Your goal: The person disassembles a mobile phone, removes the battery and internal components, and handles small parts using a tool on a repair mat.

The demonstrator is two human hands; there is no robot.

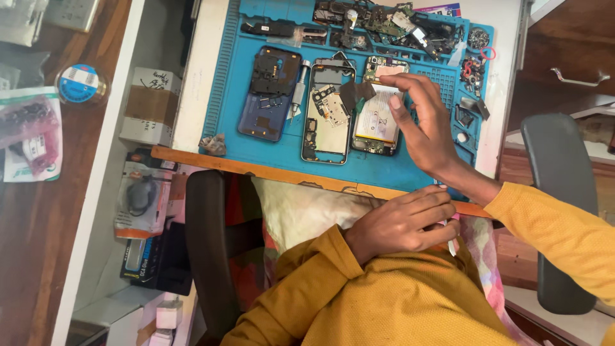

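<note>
An opened phone [375, 131] with a pale battery lies on the blue repair mat [397, 170]. My right hand [426, 125] reaches over it, with forefinger and thumb pinching a white strip [385, 81] at the battery's top end. Left of it lie a bare phone frame [327, 118] and a dark blue back cover [269, 96]. My left hand [400, 224] rests near my lap at the mat's near edge, fingers curled around a thin white tool [452, 245]. Both sleeves are mustard yellow.
Circuit boards and small loose parts [384, 22] crowd the mat's far end. A wooden strip [256, 171] borders the near edge. A cardboard box [150, 106], a tape roll [82, 83] and packaged items [141, 205] lie left. Dark chair armrests [208, 250] [554, 192] flank me.
</note>
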